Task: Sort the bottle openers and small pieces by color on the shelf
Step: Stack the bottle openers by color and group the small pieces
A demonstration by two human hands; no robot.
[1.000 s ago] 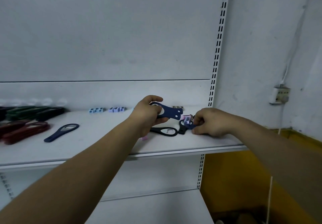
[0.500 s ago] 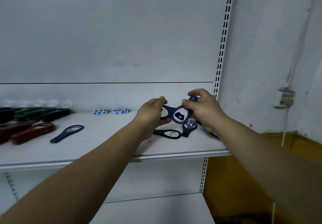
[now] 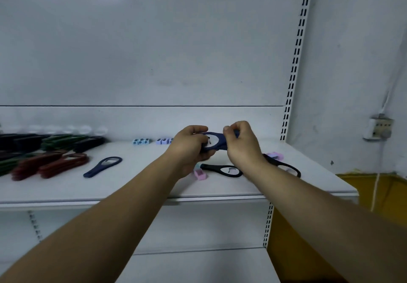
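Above the white shelf, my left hand and my right hand both grip dark blue bottle openers held together between them. Another dark blue opener lies alone on the shelf to the left. Two black openers lie below my hands, one in front and one partly hidden behind my right wrist. Pink small pieces sit at the front and at the right. Light blue pieces and lilac pieces stand in a row at the back.
Red openers, green openers and black openers are grouped at the shelf's left end. A slotted upright bounds the shelf on the right. A wall socket and a yellow wall base lie beyond it.
My right hand lifted a dark blue opener from the shelf and brought it up against the one in my left hand. Both hands now close together on them.
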